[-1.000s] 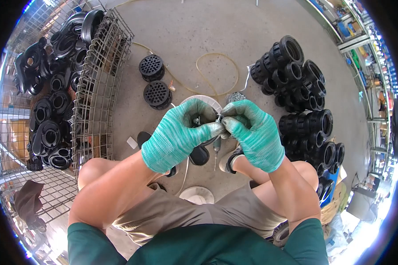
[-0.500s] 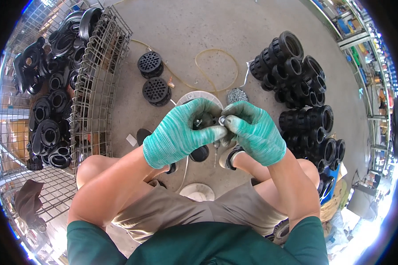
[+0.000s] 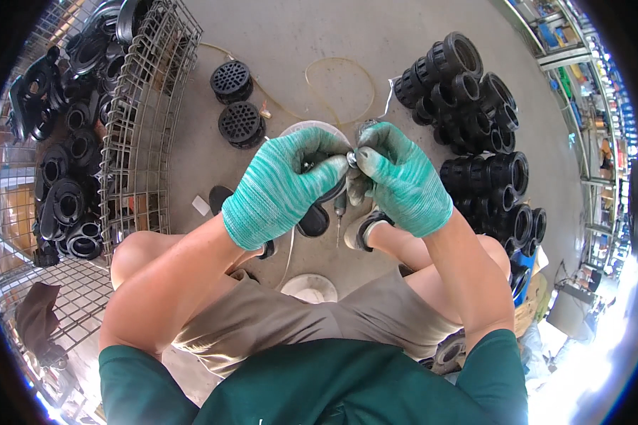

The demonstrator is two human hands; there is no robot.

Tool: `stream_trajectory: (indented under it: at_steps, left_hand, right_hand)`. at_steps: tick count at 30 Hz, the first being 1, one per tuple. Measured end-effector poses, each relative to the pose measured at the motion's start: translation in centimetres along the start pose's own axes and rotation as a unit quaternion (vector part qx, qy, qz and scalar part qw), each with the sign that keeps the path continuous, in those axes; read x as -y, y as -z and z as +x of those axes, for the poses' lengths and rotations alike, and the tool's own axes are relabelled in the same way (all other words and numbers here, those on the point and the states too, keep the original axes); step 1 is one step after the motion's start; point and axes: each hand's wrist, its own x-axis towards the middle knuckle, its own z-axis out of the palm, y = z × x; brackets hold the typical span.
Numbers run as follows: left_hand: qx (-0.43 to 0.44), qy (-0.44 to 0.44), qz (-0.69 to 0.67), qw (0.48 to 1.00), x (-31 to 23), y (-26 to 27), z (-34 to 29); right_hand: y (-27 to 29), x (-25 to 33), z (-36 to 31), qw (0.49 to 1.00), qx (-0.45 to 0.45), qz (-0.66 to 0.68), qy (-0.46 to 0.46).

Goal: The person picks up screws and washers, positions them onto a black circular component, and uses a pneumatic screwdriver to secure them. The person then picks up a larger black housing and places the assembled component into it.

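Observation:
Both hands wear green knit gloves and meet in front of me above the floor. My left hand (image 3: pixel 283 188) and my right hand (image 3: pixel 400 184) pinch a small silvery metal part (image 3: pixel 350 159) between their fingertips. Under the hands sits a round clear plastic container (image 3: pixel 312 131), mostly hidden by the left glove. A screwdriver-like tool (image 3: pixel 339 212) lies on the concrete just below the hands, between my knees.
Black pipe fittings (image 3: pixel 485 142) are stacked in rows at the right. A wire cage (image 3: pixel 145 113) at the left holds more black fittings (image 3: pixel 64 205). Two black perforated discs (image 3: pixel 237 103) and a loop of clear hose (image 3: pixel 340 78) lie on the concrete ahead. A white lid (image 3: pixel 308 287) sits near my lap.
My hands have shifted slightly while working the small metal part between the fingertips; the part stays pinched in both.

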Motion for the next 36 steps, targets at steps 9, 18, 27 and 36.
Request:
stream_trajectory:
  at_steps: [9, 18, 27, 36]
  left_hand:
    - [-0.092, 0.066, -0.058, 0.992, -2.7, 1.0, -0.3]
    - [-0.187, 0.105, -0.138, 0.967, -3.2, 4.8, 0.0]
    - [-0.177, 0.121, -0.126, 0.969, -3.9, 5.4, 0.5]
    - [-0.127, 0.106, -0.030, 0.986, -3.4, 4.3, 0.5]
  right_hand:
    - [5.7, -2.8, 5.0, 0.976, -0.201, 0.071, 0.051]
    - [15.0, -37.9, 7.4, 0.777, -0.070, -0.586, -0.219]
    - [14.1, -42.5, 10.7, 0.845, -0.301, 0.391, -0.207]
    - [11.8, -14.0, 7.7, 0.950, -0.238, -0.037, -0.199]
